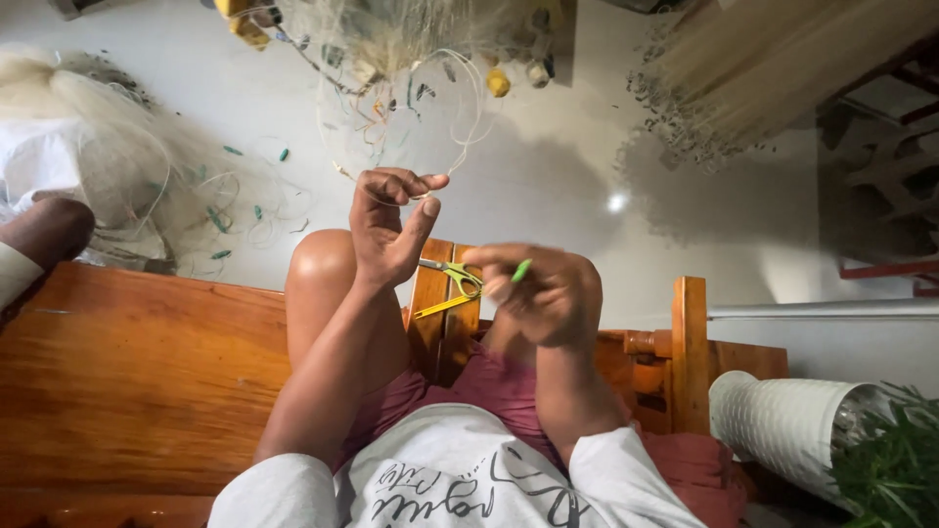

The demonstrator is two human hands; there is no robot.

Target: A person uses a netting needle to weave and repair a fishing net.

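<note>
A white ribbed pot [782, 425] holding a green plant [895, 464] stands to the right of the wooden bench [127, 376]. Above the bench, the left hand [386, 225] pinches a thin line [460, 108] of the fishing net [411, 59] between thumb and curled fingers. Just right of it, the right hand [548, 293] is closed on yellow-green scissors [452, 284] and a small green netting needle [521, 270].

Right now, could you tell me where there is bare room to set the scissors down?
The wooden bench left of the thigh is bare. So is the pale floor between the two net piles. The netting on the left and under the left hand is crowded.
</note>
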